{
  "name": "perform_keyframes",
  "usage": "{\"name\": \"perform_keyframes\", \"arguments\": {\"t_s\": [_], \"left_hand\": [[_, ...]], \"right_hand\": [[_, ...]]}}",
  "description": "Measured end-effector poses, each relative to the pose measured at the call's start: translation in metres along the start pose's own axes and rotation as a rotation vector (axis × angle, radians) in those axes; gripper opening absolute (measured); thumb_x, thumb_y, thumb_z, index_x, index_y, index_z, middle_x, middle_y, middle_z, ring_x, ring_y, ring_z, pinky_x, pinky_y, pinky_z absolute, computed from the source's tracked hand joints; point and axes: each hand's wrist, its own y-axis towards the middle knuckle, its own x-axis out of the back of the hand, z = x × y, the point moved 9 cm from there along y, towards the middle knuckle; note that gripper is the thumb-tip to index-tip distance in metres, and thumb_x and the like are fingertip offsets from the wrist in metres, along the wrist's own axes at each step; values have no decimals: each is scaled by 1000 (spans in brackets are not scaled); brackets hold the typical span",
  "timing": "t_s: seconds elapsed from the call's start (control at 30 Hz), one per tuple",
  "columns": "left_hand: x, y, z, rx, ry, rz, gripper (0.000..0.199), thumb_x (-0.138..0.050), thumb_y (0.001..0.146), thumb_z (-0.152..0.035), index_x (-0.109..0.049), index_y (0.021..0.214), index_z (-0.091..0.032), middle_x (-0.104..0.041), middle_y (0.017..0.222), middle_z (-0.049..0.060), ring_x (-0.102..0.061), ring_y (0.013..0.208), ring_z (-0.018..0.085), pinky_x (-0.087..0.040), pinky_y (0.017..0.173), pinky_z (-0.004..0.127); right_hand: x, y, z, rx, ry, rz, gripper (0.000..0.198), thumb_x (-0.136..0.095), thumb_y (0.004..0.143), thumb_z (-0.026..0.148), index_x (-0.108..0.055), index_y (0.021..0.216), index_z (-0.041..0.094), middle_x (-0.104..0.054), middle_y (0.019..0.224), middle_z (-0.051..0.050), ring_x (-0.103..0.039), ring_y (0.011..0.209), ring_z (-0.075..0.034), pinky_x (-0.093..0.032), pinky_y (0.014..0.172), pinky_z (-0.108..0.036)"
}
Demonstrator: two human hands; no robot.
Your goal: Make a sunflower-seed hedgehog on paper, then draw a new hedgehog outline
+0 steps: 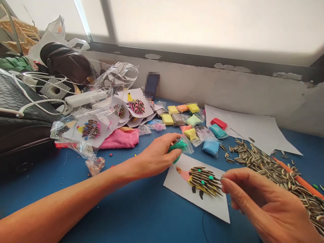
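My left hand (162, 153) is closed around a green packet of modelling clay (180, 145), whose clear wrapper sticks out past the fingers. Just below it lies a white card (172, 184) bearing a hedgehog (204, 180) made of striped sunflower seeds and clay. The hedgehog has a pink face, a yellow body edge, black feet and three green clay dots among the seeds. At the card's right side, my right hand (265, 199) has thumb and forefinger pinched together by the hedgehog's rear. Whatever sits between those fingertips is too small to make out.
Wrapped clay blocks (191, 119) in several colours lie behind the card. Sunflower seeds (268, 168) spread at right around an orange stick (301, 180), near white paper sheets (240, 125). Finished hedgehog cards (136, 104), a pink cloth (118, 139) and a black bag (22, 125) crowd the left.
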Motion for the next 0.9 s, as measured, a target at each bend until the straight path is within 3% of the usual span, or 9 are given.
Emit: {"name": "perform_keyframes", "arguments": {"t_s": [0.07,0.17,0.3,0.4,0.5,0.6,0.77,0.9], "left_hand": [[2,6,3,-17,35,-50,43,-54,92,-25,-57,134,-17,-68,111,8,-63,97,21,-52,85,32],[6,16,4,-50,118,-123,44,-55,93,-22,-56,136,-15,-69,110,9,-65,96,22,-54,85,34],[7,30,4,-105,256,-169,42,-59,94,-20,-56,135,-14,-72,108,11,-67,98,26,-54,88,41],[3,38,6,-152,359,-184,35,-62,92,-18,-61,127,-13,-72,106,12,-68,102,30,-53,93,47],[2,37,2,-229,433,-235,36,-62,93,-17,-60,129,-13,-62,133,17,-57,126,34,-44,107,53],[2,25,-8,-336,471,-280,41,-58,94,-14,-57,135,-13,-48,150,19,-45,138,35,-35,116,55],[-11,-1,-21,-502,470,-192,25,-53,96,-13,-65,117,-16,-67,121,12,-58,115,28,-45,105,47],[-24,-10,-12,-523,459,-130,25,-52,95,-11,-65,116,-15,-70,113,11,-62,108,26,-50,98,42]], "right_hand": [[-4,3,-3,23,13,87,26,-72,82,53,-76,84,27,-73,67,1,-70,56,-16,-57,49,-20],[-3,4,-12,8,33,130,27,-73,84,50,-79,97,27,-79,80,-2,-77,69,-20,-62,57,-22],[3,3,-21,-19,3,122,30,-71,85,51,-79,100,26,-78,78,-1,-76,68,-20,-63,61,-24],[7,3,-21,4,-106,137,31,-69,86,54,-77,97,26,-75,70,1,-71,58,-17,-58,51,-23],[6,4,-14,65,-224,167,28,-64,89,53,-74,89,27,-68,61,3,-64,50,-14,-52,43,-21],[5,4,1,196,-286,130,21,-64,91,46,-72,86,27,-70,67,3,-63,50,-12,-49,42,-19],[2,-2,9,308,-354,86,13,-64,92,37,-72,88,27,-69,65,3,-59,45,-11,-43,38,-21],[-5,-5,11,383,-457,106,17,-58,98,39,-70,93,28,-69,77,1,-62,54,-11,-48,49,-22]]}}
